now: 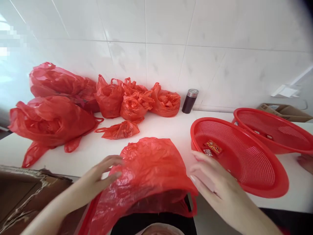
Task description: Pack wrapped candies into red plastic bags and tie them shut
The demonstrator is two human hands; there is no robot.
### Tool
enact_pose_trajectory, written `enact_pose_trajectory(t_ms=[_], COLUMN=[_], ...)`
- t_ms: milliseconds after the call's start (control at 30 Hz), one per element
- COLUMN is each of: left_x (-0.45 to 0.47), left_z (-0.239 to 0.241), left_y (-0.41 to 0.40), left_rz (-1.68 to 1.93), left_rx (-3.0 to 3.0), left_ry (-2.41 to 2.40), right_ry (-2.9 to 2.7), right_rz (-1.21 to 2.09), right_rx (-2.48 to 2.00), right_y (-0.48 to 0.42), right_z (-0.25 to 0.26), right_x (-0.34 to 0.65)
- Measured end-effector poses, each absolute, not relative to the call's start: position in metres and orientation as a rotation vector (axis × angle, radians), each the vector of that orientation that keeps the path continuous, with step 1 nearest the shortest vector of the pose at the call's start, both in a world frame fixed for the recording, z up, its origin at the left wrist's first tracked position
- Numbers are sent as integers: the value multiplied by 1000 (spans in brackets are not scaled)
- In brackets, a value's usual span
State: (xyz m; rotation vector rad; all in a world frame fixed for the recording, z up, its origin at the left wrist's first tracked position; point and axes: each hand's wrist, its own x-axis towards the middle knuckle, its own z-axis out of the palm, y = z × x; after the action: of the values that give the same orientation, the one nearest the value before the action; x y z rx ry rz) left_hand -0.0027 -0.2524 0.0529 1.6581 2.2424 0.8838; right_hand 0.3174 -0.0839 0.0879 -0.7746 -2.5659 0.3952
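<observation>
An empty-looking red plastic bag (149, 169) lies crumpled over the near edge of the white counter (166, 129). My left hand (104, 174) rests on the bag's left side with its fingers stretched out and apart. My right hand (211, 178) hovers just right of the bag, fingers extended, beside the rim of a tilted red mesh basket (244, 160). Two small snack packets (212, 147) lie inside that basket.
Several filled, tied red bags (132, 101) and two large ones (52, 122) crowd the back left. A dark thermos (190, 101) stands by the tiled wall. A second red basket (276, 130) sits behind the first. Cardboard boxes (22, 192) at near left and at far right. Another person's hand (305, 162) shows at the right edge.
</observation>
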Motion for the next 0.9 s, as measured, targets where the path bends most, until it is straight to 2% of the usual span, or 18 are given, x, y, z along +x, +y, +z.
enact_pose_trajectory(t_ms=[167,333,467,633,700,833,900], left_x=[33,69,72,61,61,66,67], left_z=[-3,-60,-79,-71,-62,-42,-33], left_y=[-233,-258,-274,-264,-253,-241,-244], left_rz=[976,1020,941,1084,1201,1454,1593], left_rx=[1533,1368,1368,1271,1183,879,664], left_ry=[2373,2556,2596,2533,2445,2059,1834], right_ry=[-2476,-2478,-2417,-2355,-2332,-2125,-1951], right_rz=[764,726,681,848,1031,1712,1944], right_rx=[-959,-1222,-1207,-1096,-1022,-684,-548], right_y=[-101,-89,-78,-78,-85,-115,-134], right_z=[32,-35,-48,-40,-33,-11,0], right_x=[250,222,217,194,182,166,163])
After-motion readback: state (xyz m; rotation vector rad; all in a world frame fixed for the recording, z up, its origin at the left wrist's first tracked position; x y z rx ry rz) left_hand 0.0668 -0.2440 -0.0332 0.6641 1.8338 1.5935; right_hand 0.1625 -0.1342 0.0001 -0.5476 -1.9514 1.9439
